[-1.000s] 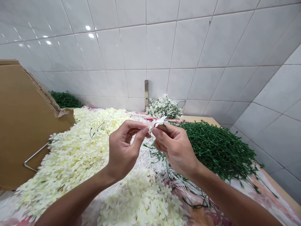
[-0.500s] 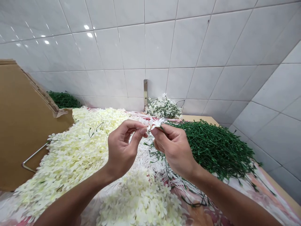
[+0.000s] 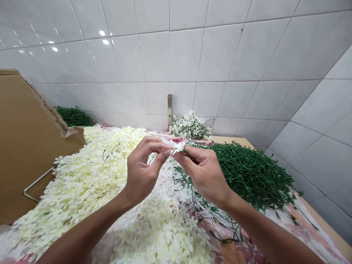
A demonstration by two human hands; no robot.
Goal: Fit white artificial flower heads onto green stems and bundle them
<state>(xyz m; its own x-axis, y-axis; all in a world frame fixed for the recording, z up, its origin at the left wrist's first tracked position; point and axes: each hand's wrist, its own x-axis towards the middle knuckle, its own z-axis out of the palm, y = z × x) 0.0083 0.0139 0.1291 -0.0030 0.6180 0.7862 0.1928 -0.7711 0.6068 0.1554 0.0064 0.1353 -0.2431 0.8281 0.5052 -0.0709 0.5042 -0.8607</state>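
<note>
A small white artificial flower (image 3: pixel 178 146) is between my two hands, above the middle of the table. My left hand (image 3: pixel 145 170) pinches its petals from the left with thumb and forefinger. From the other side, my right hand (image 3: pixel 205 170) grips the flower's base, where a bit of green stem shows by the fingers. Below the hands lie loose white stamen-like strands (image 3: pixel 165 185). A heap of cream-white petals (image 3: pixel 90 176) spreads to the left, and a smaller petal pile (image 3: pixel 165 234) sits in front. Green plastic stems (image 3: pixel 247 172) are heaped beside my right hand.
A cardboard box (image 3: pixel 33 146) stands at the left edge, with a bent metal rod (image 3: pixel 37 181) by it. Assembled white flowers (image 3: pixel 191 125) are bunched against the tiled wall (image 3: pixel 154 55), near a metal bracket (image 3: pixel 169 110). More green stems (image 3: pixel 73 116) lie behind the box.
My hands have drawn slightly closer together at the flower. The right hand has shifted a little left, and the white petals now sit bunched between the fingertips.
</note>
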